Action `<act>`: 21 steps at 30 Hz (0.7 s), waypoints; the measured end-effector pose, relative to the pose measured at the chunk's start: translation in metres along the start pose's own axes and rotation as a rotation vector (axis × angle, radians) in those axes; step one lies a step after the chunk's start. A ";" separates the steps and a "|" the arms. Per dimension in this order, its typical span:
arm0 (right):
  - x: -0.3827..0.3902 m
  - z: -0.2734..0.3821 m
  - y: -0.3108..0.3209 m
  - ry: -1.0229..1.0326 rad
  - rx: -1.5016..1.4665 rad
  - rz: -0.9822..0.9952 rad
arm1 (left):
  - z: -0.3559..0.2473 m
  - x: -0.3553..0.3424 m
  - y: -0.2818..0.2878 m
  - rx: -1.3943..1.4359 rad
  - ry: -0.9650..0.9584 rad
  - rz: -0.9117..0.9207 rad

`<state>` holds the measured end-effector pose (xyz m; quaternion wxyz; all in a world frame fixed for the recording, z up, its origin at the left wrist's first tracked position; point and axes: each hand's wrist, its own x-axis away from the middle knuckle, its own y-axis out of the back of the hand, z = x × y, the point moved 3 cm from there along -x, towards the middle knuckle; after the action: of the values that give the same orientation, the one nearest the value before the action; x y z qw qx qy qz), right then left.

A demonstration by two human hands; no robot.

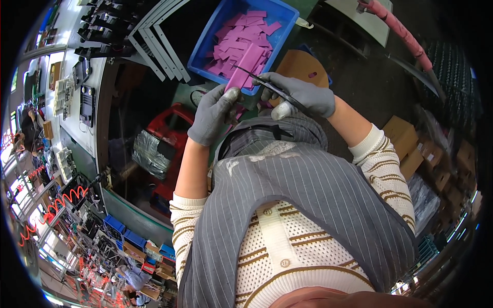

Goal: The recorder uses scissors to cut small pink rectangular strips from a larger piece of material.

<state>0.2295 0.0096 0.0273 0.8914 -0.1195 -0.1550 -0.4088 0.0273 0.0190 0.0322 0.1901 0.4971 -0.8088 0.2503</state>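
Observation:
My left hand (pixel 214 114), in a grey glove with a pale, worn thumb, is closed on a long pink strip (pixel 252 55), held upright at a slant over the near edge of a blue bin (pixel 202 38). My right hand (pixel 300 96), also gloved, grips black scissors (pixel 277 90), whose blades reach across the strip; whether they cut into it is unclear. Many loose pink rectangular pieces (pixel 241 36) lie piled in the bin. More pink material shows below my hands, partly hidden by them and by my striped apron.
Bent metal frames (pixel 154 49) stand left of the bin, beside a workbench (pixel 77 133) with black parts. A red plastic object (pixel 167 128) sits at lower left, a round brown board (pixel 308 64) behind my right hand. Cardboard boxes (pixel 403 138) are stacked right. Co-workers (pixel 131 277) appear far left.

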 end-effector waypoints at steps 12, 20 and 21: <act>-0.001 -0.004 0.000 0.031 -0.047 0.021 | 0.001 -0.003 -0.003 -0.032 0.016 -0.018; -0.008 -0.024 0.006 -0.189 -0.176 -0.067 | 0.006 -0.021 0.002 -0.101 0.056 0.023; -0.010 -0.025 0.006 -0.191 -0.163 -0.103 | 0.015 -0.031 0.008 -0.142 0.062 0.024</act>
<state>0.2323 0.0117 0.0002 0.8378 -0.2217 -0.2114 -0.4520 0.0329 0.0349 0.0016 0.2468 0.4648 -0.8240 0.2100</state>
